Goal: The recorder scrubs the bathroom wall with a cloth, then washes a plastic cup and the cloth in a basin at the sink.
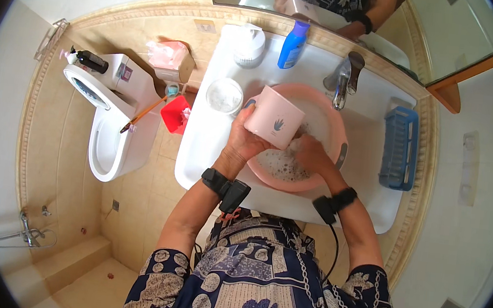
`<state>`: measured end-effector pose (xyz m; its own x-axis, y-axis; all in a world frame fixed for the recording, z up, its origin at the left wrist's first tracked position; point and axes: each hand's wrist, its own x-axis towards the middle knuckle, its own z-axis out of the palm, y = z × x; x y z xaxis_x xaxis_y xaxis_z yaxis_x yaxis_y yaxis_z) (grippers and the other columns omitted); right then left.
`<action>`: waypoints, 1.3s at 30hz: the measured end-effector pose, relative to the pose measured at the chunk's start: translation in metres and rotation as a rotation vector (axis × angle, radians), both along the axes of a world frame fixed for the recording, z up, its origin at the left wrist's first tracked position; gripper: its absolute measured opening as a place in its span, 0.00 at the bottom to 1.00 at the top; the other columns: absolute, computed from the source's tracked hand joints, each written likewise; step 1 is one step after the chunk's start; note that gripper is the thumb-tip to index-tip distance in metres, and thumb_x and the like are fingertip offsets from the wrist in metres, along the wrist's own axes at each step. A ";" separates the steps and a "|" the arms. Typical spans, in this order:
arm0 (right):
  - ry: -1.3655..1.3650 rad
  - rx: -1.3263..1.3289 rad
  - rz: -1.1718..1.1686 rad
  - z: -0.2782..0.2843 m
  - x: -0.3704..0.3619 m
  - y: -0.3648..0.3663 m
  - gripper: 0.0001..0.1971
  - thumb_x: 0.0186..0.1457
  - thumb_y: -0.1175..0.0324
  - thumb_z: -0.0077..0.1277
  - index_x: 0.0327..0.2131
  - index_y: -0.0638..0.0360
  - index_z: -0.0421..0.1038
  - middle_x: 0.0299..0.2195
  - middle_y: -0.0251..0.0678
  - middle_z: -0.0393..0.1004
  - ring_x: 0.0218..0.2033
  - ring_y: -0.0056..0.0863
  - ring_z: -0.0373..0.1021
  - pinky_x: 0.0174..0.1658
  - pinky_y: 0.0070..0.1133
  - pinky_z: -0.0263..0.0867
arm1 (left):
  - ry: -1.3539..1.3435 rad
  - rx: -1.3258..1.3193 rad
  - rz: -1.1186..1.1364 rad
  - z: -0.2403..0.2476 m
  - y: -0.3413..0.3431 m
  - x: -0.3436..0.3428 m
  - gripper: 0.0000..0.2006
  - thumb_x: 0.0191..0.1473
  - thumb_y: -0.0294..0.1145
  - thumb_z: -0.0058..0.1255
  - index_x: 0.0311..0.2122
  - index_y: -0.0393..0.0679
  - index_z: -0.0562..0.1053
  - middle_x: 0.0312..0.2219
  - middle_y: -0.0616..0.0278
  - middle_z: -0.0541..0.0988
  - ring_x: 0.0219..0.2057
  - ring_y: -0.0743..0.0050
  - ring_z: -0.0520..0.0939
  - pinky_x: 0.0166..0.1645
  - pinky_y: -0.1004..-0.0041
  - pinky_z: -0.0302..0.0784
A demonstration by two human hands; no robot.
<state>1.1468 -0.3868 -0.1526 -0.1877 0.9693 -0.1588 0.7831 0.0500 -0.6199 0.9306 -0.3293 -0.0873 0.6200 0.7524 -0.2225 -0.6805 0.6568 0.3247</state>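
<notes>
Pink container [276, 118], boxy with rounded corners and a dark hand-shaped print, is held tilted over the left part of a pink basin that stands in a white sink. Going left to right from my head camera, I first see a white toilet [132, 154] with a black bottle [93, 62] lying on its tank. Next come a red bin [172, 119] and, near it, a box with a pink tissue pack [171, 56]. On the left ledge of the sink [198, 131] I find a round tub [223, 111] with whitish contents, a lidded white jar [249, 49] and a blue bottle [292, 47]. My left hand [245, 137] grips the container from its left side and underneath. My right hand [313, 155] is bent inward over the foamy water, close to the container's lower right edge; its fingertips are hidden, so I cannot tell whether it grasps anything. Around the water runs the rim of the basin [339, 131], below a metal faucet [341, 83]. Furthest right stands a blue slatted basket [413, 150].
</notes>
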 end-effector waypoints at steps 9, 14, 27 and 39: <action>0.384 0.525 -0.067 0.117 -0.029 -0.016 0.19 0.44 0.72 0.55 0.43 0.57 0.68 0.49 0.42 0.63 0.52 0.38 0.57 0.55 0.31 0.53 | -0.205 -0.088 0.090 0.006 -0.008 0.033 0.28 0.56 0.50 0.35 0.57 0.43 0.58 0.53 0.52 0.65 0.54 0.53 0.66 0.58 0.55 0.60; 0.438 0.639 -0.065 0.098 -0.046 0.007 0.18 0.48 0.70 0.53 0.45 0.59 0.66 0.53 0.41 0.57 0.55 0.39 0.53 0.58 0.31 0.49 | 0.049 -0.060 0.197 0.005 -0.016 0.048 0.31 0.52 0.50 0.43 0.55 0.39 0.60 0.49 0.55 0.69 0.52 0.61 0.69 0.56 0.63 0.64; 0.352 0.174 -0.537 0.024 0.007 0.034 0.18 0.53 0.65 0.46 0.46 0.61 0.60 0.44 0.48 0.64 0.46 0.46 0.62 0.44 0.35 0.62 | 0.214 -0.072 0.097 0.014 -0.024 0.016 0.35 0.45 0.54 0.50 0.57 0.48 0.59 0.51 0.57 0.67 0.51 0.53 0.69 0.51 0.44 0.64; -0.441 -0.152 0.362 0.031 -0.017 0.001 0.21 0.49 0.66 0.47 0.48 0.60 0.62 0.46 0.49 0.66 0.49 0.47 0.63 0.50 0.45 0.58 | -0.097 0.059 0.020 0.025 -0.015 0.004 0.32 0.50 0.59 0.39 0.55 0.47 0.63 0.50 0.53 0.70 0.47 0.52 0.73 0.46 0.52 0.72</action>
<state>1.1299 -0.3860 -0.1217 -0.3869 0.8162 -0.4291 0.9182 0.2981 -0.2610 0.9342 -0.3448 -0.0619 0.6212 0.7748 -0.1177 -0.7233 0.6247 0.2945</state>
